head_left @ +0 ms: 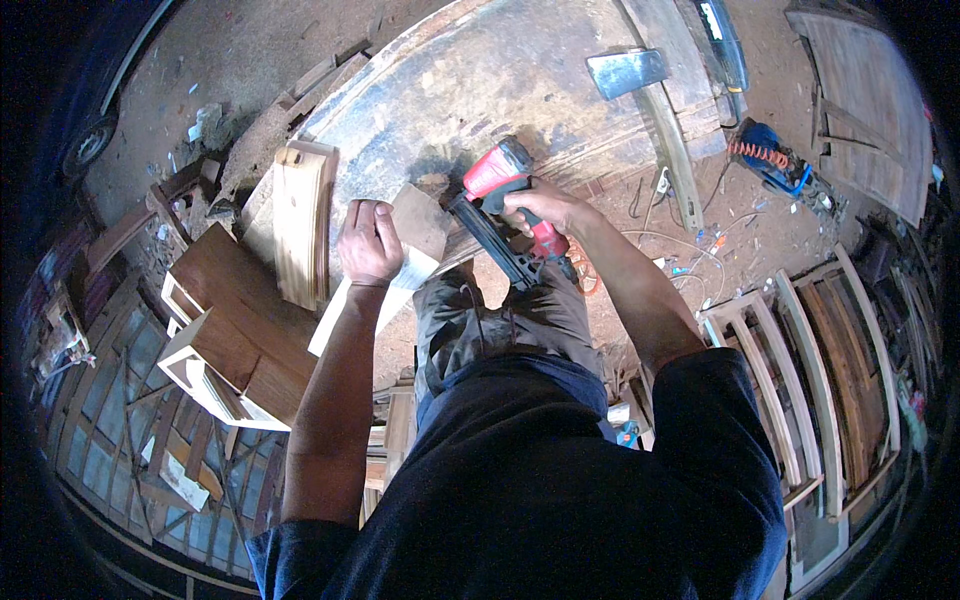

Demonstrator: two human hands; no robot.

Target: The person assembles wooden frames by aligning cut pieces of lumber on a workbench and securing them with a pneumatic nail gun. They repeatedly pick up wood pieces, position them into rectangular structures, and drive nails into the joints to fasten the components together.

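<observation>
In my right hand (545, 207) is the handle of a red and black nail gun (497, 172), its long black magazine slanting down over my lap. The fingers of that hand wrap round the grip. My left hand (370, 243) is closed, fingers curled, at the edge of a pale flat board (423, 222) on the workbench. Whether it grips the board or something small inside the fingers is hidden. A white strip of board (330, 318) shows beside my left forearm. Left of that hand lies a stack of light wooden slats (303, 225).
The worn workbench (430, 90) stretches ahead, with a shiny metal-looking piece (627, 73) on its right part. Brown wooden boxes (245, 345) stand at left. An orange coiled hose (758, 153) lies at right, above slatted wooden frames (810, 370). Loose hose and scraps litter the floor.
</observation>
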